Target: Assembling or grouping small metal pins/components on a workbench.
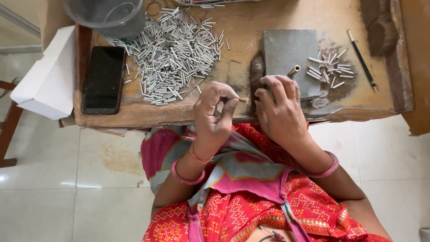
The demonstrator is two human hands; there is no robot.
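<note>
Thin stick (243, 100) pinched at left hand (215, 112) fingertips, tip pointing toward right hand (280, 107), just short of it, over the near bench (242, 45) edge. Right hand closed around a brass tube (294, 71), which pokes up from the fist against the grey block (286, 49). Outward: small cluster of metal tubes (329, 69) right of the block, big tube pile (172, 54) to the left, phone (104, 79) beyond that, pencil (362, 60) at far right, plastic tub (107, 15) top left.
</note>
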